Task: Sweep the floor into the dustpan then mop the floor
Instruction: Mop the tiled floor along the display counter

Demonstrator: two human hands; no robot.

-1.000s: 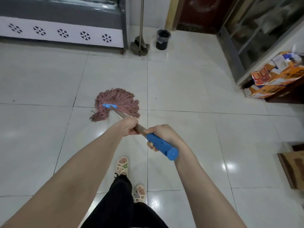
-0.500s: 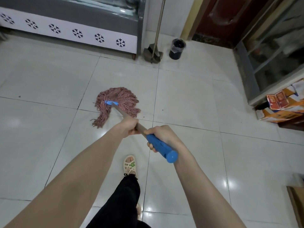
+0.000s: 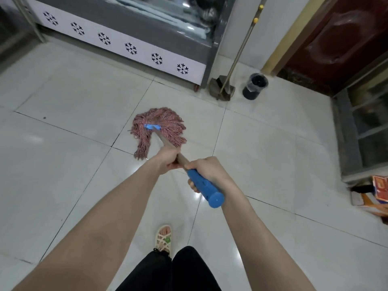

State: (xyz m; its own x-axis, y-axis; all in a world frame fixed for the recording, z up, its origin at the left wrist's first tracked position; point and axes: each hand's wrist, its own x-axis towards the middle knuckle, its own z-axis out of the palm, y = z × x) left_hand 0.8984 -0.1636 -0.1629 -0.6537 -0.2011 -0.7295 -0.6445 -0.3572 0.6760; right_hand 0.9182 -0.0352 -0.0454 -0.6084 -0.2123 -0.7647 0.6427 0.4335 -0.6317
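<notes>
A pink string mop head (image 3: 168, 124) with a blue clamp lies spread on the white tiled floor (image 3: 262, 148), straddling a tile joint. Its wooden handle runs back toward me and ends in a blue grip (image 3: 206, 190). My left hand (image 3: 169, 159) grips the wooden shaft lower down. My right hand (image 3: 206, 171) holds the blue grip near its end. A dustpan (image 3: 221, 90) with a long metal handle leans upright against the wall at the back.
A grey and white display cabinet (image 3: 130, 48) stands along the back. A small black bin (image 3: 255, 86) sits beside the dustpan. A dark red door (image 3: 340, 43) and a glass-fronted unit (image 3: 365, 131) are on the right, with orange boxes (image 3: 378, 196) below. My sandalled foot (image 3: 163, 238) is underneath.
The mop head has slid forward and to the right across the tiles. My view has turned left and moved closer to the cabinet. Both hands keep the same hold on the handle.
</notes>
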